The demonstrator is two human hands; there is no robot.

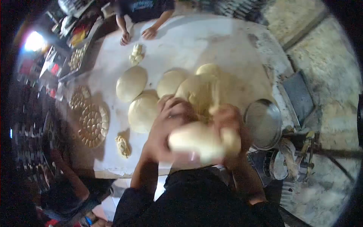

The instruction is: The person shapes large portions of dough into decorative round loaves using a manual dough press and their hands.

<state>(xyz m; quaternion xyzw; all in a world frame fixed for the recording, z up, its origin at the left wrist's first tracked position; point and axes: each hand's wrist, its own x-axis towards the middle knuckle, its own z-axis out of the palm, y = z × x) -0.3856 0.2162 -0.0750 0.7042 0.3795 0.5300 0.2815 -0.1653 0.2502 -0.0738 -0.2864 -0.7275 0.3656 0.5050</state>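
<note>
The dough lump [202, 140] sat in both hands, lifted just above the near edge of the table [211, 41] and blurred, so I could not read its surface; I judged it was held off the table so that it could be turned and shaped from all sides. My left hand [168, 126] was curled around its left end, fingers wrapped over the top and closed on it; my right hand [228, 126] was clamped on the right end, fingers bent round the dough, the two hands close together with the lump bridging them.

Just behind the hands lay a cluster of rounded dough balls [131, 84], some touching one another, kept within reach on the floured white surface; a small twisted dough piece [123, 146] lay apart near the left front corner, and a small pile of dough bits [136, 53] sat farther back. To the left stood round trays of small pastries [93, 125], arranged in rings, just beside the table's edge. A metal sieve [263, 123] rested at the right edge, beside my right hand.

Across the table another person's hands [149, 33] rested flat on the surface, well apart from mine; a further person crouched low at the lower left.
</note>
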